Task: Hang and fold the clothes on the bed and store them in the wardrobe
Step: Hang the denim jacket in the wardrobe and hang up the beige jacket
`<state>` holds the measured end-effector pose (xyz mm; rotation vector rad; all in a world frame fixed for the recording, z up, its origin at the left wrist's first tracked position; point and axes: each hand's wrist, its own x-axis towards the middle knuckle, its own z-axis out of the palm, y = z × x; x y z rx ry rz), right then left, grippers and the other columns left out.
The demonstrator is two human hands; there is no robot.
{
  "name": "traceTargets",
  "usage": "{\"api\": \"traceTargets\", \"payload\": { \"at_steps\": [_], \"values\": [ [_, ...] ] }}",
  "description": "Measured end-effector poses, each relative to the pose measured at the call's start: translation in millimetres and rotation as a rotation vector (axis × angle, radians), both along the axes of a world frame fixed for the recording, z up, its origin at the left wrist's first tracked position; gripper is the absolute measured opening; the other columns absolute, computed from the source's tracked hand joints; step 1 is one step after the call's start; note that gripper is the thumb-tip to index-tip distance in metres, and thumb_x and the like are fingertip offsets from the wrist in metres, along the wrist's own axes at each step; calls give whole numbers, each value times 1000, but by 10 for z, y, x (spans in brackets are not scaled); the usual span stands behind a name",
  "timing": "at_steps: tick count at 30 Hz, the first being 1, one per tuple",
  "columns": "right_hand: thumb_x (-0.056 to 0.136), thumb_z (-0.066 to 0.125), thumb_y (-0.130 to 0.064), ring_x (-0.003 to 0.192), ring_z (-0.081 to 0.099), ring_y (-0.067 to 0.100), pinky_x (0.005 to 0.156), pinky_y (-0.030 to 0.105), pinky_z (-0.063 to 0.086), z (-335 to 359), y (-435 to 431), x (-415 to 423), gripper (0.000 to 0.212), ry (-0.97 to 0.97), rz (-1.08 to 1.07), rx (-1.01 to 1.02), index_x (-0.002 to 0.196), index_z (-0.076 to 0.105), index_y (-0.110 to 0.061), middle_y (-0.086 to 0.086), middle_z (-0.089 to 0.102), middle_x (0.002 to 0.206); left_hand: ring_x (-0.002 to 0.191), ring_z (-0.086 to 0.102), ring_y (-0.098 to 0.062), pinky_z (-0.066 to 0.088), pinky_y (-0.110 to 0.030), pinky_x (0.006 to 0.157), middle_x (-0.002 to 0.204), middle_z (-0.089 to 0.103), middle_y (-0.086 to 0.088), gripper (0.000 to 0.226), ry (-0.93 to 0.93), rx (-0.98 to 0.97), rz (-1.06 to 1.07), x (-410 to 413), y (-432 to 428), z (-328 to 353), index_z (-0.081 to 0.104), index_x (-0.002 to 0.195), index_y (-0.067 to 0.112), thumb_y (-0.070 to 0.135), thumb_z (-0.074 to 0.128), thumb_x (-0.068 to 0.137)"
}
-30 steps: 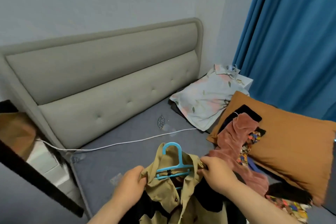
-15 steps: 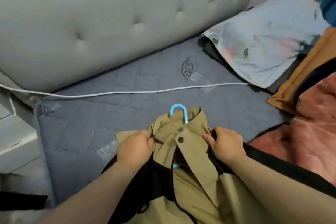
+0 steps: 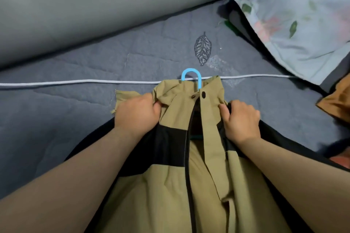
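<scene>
A khaki jacket (image 3: 176, 185) with black panels lies front-up on the grey bed (image 3: 79, 111). A blue hanger (image 3: 191, 76) sits inside it; only its hook shows above the collar, plus a sliver of its bar in the open front. My left hand (image 3: 136, 113) grips the collar and shoulder fabric on the left. My right hand (image 3: 240, 119) grips the fabric at the right shoulder. The top button at the collar is fastened, and the zip below it stands open.
A white cable (image 3: 75, 82) runs across the mattress just behind the collar. The padded grey headboard (image 3: 94, 5) rises at the back. A floral pillow (image 3: 303, 24) lies at the right, an orange pillow corner (image 3: 337, 102) below it, and pink fabric (image 3: 341, 161) at the right edge.
The view has dropped and closed in on the jacket. The jacket now lies flat, its collar pulled up around the hanger's hook. Both hands have stayed at the shoulders.
</scene>
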<state>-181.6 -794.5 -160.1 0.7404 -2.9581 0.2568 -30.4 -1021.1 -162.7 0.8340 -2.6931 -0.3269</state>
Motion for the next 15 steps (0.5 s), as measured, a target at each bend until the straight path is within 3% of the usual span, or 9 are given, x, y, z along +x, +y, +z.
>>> {"api": "traceTargets", "payload": {
  "at_steps": [2,5,10,15],
  "values": [
    [97,29,-48,73,46,32,70,39,25,-73,-36,-81,42,18,20,-2,71,42,-18,0,43,70,47,36,-22,25,-27,49,52,50,-4,30,24,-5,0,-39,-18,-59,31,60,21,38,38,85],
    [97,29,-46,73,50,34,70,41,29,-97,-60,-96,39,18,37,15,71,41,-19,4,48,69,44,38,-20,26,-26,46,49,40,5,33,-35,6,-3,-28,-38,-100,37,60,20,42,35,84],
    [94,23,-47,70,53,33,68,39,27,-76,-73,-148,40,16,80,70,70,44,-22,6,58,71,44,50,-24,27,-23,44,51,53,0,35,-130,19,36,-72,-24,-73,45,59,20,43,43,86],
    [94,22,-46,75,55,31,67,36,22,-63,-257,-509,45,41,135,86,74,54,-21,4,61,74,49,57,-30,26,-25,48,54,60,-6,35,-109,29,77,-317,-102,-20,48,59,20,43,45,86]
  ]
}}
